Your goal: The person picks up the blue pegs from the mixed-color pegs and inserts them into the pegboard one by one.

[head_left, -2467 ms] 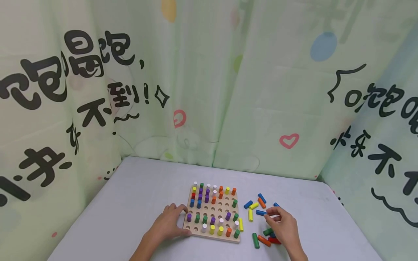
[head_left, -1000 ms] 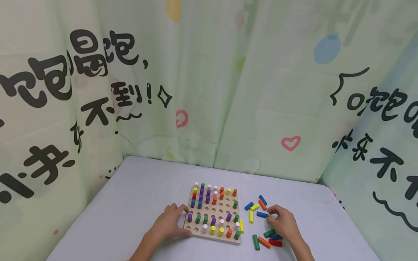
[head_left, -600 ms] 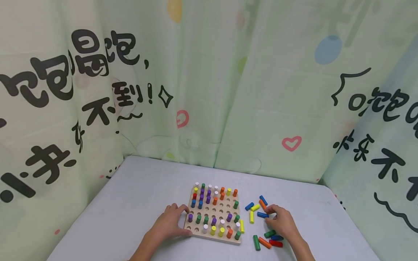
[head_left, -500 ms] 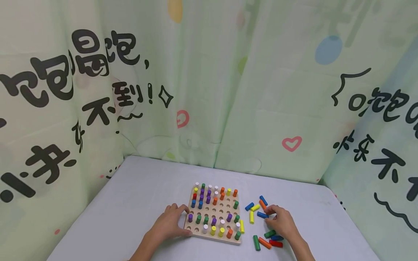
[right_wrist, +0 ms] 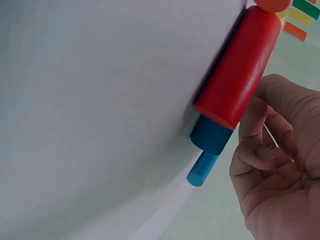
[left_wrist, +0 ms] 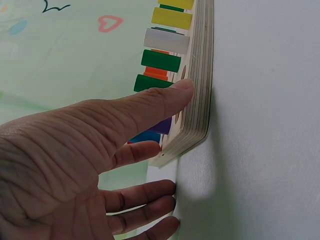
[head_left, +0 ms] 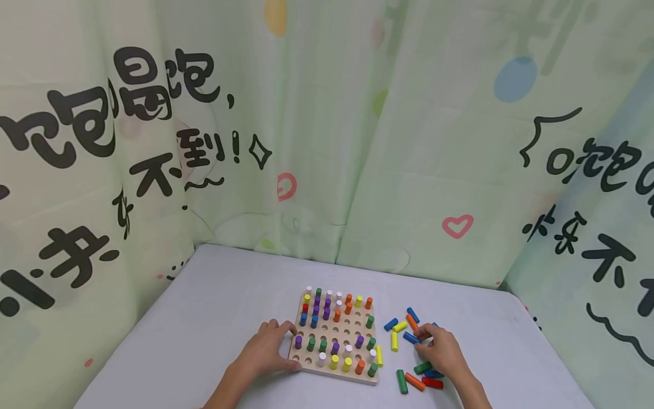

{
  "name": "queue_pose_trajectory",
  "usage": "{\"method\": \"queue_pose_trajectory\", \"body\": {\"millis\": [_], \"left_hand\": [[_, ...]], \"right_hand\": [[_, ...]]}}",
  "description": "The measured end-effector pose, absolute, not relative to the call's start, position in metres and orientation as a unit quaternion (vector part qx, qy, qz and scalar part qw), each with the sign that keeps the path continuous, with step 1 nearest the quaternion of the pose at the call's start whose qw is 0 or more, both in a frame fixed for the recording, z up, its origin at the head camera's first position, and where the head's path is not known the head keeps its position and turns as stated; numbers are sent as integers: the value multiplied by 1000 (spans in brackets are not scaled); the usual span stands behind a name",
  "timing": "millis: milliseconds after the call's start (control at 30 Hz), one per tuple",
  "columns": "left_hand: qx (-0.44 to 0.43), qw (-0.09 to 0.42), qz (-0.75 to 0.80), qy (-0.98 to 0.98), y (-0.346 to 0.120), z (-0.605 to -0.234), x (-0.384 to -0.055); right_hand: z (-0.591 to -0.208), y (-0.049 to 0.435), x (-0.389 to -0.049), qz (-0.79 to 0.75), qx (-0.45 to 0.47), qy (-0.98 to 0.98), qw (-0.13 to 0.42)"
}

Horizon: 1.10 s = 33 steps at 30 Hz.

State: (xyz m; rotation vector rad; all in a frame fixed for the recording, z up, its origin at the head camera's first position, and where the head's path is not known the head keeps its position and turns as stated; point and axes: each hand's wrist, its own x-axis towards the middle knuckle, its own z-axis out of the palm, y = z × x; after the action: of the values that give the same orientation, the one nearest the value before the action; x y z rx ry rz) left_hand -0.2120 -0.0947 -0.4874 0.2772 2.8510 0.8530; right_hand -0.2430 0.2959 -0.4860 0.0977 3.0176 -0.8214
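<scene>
A square wooden pegboard [head_left: 352,377] stands on the white-covered table, holding upright pegs in several colours among some bare holes. My left hand [head_left: 263,347] grips its near left corner. In the left wrist view the thumb [left_wrist: 182,95] lies on the board's edge [left_wrist: 200,50] and the index finger reaches its side, the other fingers staying free. Right of the board, my right hand [head_left: 441,347] has curled fingers, with index finger and thumb pinching the right end of a lying blue peg [head_left: 410,337]. That pinch is hidden in the right wrist view, behind a red peg [right_wrist: 242,70].
Loose pegs lie around the right hand: a yellow peg [head_left: 394,341], an orange peg [head_left: 415,382], a green peg [head_left: 402,381] and several more. Another yellow peg [head_left: 380,356] lies against the board's right side. Printed curtains [head_left: 317,227] hang behind the table [head_left: 230,284].
The blue peg at my right fingertips has turned slightly, its right end nearer me. My right hand has shifted a little, uncovering more of the red peg. The left hand keeps its hold.
</scene>
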Motion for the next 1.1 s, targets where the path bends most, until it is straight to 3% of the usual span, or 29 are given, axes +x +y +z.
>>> {"method": "queue_pose_trajectory", "body": {"millis": [1100], "left_hand": [[89,79,291,949,-93,-484,-211]], "right_hand": [[-470,274,-225,-305,18,951,-45]]}}
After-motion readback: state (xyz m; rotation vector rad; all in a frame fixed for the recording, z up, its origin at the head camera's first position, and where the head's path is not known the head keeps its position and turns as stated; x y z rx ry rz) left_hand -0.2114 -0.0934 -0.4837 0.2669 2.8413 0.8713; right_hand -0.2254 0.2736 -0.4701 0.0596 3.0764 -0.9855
